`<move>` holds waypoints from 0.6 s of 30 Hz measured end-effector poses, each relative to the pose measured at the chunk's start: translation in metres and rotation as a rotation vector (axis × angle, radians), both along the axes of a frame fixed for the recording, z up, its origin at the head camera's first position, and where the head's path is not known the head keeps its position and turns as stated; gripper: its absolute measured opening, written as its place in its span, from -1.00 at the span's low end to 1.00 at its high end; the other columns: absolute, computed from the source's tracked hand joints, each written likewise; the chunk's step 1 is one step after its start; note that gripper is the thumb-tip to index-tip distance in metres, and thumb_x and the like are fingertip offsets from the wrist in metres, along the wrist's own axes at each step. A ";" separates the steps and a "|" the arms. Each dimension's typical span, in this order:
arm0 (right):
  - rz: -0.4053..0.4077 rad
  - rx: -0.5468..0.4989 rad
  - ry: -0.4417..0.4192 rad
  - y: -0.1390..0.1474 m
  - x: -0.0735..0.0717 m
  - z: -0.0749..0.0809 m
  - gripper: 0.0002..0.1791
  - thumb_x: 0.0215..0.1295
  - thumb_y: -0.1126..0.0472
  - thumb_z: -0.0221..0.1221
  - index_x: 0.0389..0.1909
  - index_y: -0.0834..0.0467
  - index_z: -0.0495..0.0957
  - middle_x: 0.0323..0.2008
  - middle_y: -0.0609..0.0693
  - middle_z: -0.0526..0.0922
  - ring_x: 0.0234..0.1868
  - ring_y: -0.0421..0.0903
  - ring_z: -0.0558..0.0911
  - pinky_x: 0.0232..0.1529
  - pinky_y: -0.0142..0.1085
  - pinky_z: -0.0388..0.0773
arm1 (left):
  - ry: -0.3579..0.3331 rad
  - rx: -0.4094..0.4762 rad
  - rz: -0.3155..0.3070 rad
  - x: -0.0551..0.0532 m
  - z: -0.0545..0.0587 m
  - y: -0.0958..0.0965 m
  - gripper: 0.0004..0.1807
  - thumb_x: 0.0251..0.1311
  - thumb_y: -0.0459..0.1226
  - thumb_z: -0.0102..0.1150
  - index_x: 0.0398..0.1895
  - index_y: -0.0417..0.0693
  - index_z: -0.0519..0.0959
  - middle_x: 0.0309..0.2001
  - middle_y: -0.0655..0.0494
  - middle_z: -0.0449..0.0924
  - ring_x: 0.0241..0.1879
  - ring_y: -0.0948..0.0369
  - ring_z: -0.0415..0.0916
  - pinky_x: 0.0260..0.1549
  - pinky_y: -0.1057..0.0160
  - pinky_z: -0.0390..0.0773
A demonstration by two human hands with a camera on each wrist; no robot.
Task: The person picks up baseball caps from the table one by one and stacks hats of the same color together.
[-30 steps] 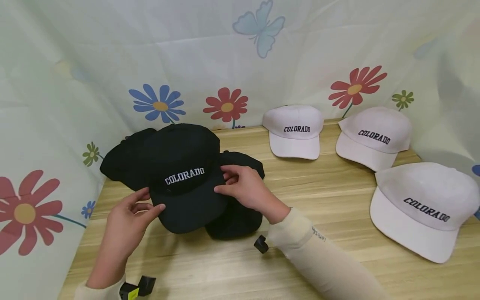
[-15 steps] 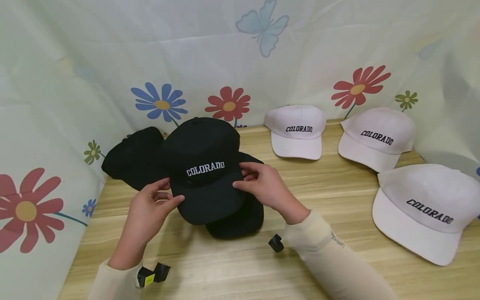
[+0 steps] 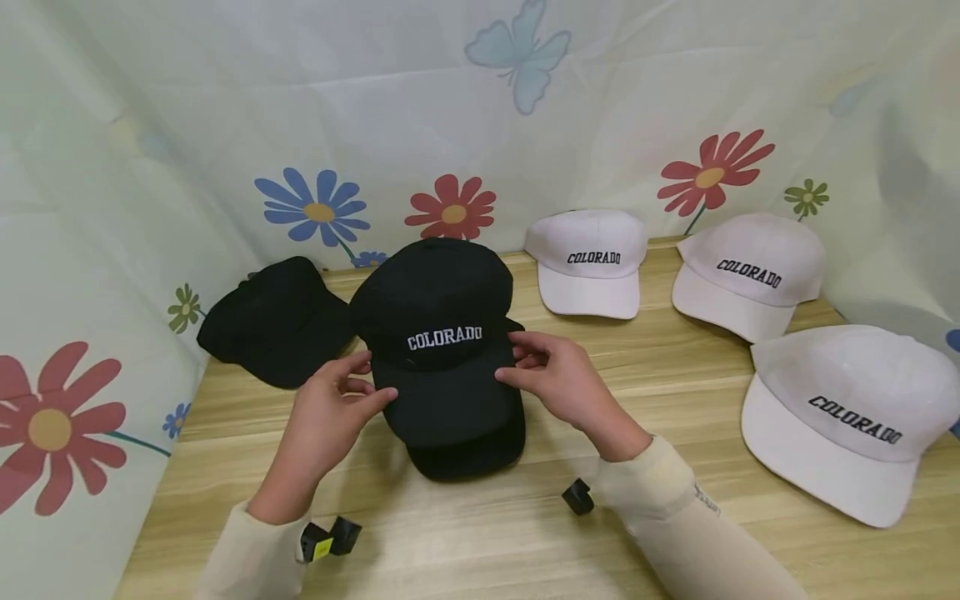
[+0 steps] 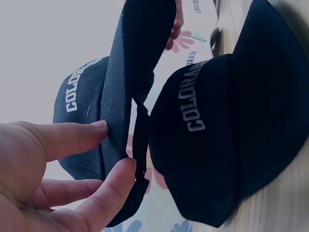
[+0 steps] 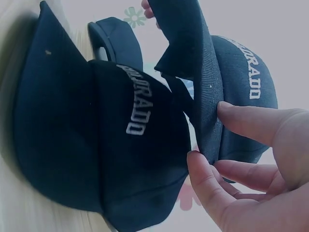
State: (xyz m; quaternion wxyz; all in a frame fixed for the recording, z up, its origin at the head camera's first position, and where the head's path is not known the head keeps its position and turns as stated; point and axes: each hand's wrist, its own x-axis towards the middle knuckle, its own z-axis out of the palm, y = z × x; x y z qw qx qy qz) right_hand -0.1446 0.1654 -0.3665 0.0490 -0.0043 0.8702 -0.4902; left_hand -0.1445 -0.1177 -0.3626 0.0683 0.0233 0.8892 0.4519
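Note:
Between both hands a black cap (image 3: 442, 383) with white COLORADO lettering is held up by its brim. My left hand (image 3: 330, 417) pinches the brim's left edge between thumb and fingers. On the opposite edge, my right hand (image 3: 558, 379) pinches it the same way. A second black cap (image 3: 472, 457) stands on the table directly beneath, mostly hidden in the head view. Both wrist views show a gap between the held cap and the lower cap (image 4: 193, 130), which bears the same lettering (image 5: 137, 101).
A third black cap (image 3: 277, 321) lies at the back left of the wooden table (image 3: 465, 550). Three white COLORADO caps stand at the right: one at the back (image 3: 592, 267), one beside it (image 3: 750, 275), one nearer (image 3: 855, 417). A flowered cloth (image 3: 420, 125) hangs behind.
Both hands have carried the held black cap rightward, from beside the third black cap to over the second one. The third cap is now uncovered. The white caps have stayed put.

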 end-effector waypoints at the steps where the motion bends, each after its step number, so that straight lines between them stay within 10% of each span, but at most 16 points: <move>1: -0.005 0.002 0.004 0.002 0.001 -0.001 -0.38 0.13 0.09 0.37 0.23 0.14 0.49 -0.02 0.04 0.62 -0.10 -0.10 0.63 -0.08 -0.27 0.59 | 0.003 0.000 -0.005 -0.001 -0.001 0.002 -0.30 0.14 -0.18 0.36 0.34 -0.17 0.36 0.17 -0.12 0.45 0.02 0.04 0.58 -0.02 0.08 0.61; 18: -0.027 0.003 0.011 0.009 0.004 -0.003 -0.39 0.14 0.12 0.37 0.23 0.17 0.49 -0.01 0.07 0.63 -0.08 -0.07 0.65 -0.08 -0.24 0.61 | 0.031 0.001 -0.029 -0.004 -0.001 0.012 -0.35 0.12 -0.25 0.37 0.29 -0.21 0.41 0.18 -0.12 0.47 -0.04 0.07 0.60 -0.03 0.11 0.62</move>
